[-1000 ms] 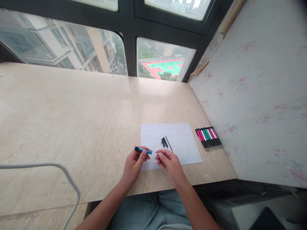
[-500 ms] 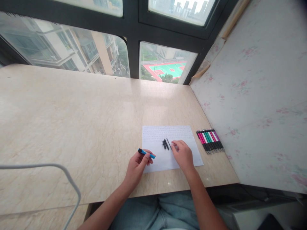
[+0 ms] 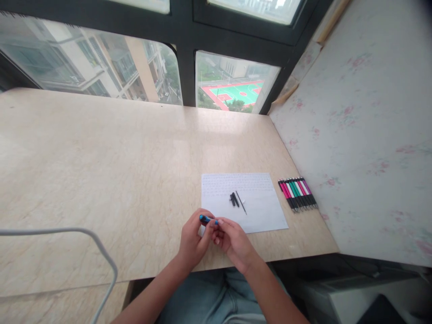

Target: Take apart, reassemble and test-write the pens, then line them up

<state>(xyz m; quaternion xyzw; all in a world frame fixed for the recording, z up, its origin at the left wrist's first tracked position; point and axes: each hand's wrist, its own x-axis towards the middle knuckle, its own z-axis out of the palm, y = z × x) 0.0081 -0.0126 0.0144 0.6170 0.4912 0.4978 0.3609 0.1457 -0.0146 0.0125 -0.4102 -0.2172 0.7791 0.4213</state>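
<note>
My left hand (image 3: 193, 237) is closed around a blue pen barrel (image 3: 204, 219) with a dark end, held above the lower left of a white sheet of paper (image 3: 266, 211). At the barrel's right end, the fingertips of my right hand (image 3: 237, 246) are pinched against it; whether a small part is between them is hidden. On the paper lie several short black pen parts (image 3: 233, 200), close together. A thin dark pen refill (image 3: 241, 203) rests slanted just right of them.
A row of pens (image 3: 297, 194) with pink, white, green and purple barrels lies right of the paper, near the flowered wall (image 3: 374, 162). A grey cable (image 3: 97, 243) curves over the left front of the marble-patterned counter (image 3: 101, 166). Windows stand behind.
My right hand has moved left from beside the refill to the blue barrel's end. The refill now lies in full view. My left hand still holds the barrel, which has turned slightly.
</note>
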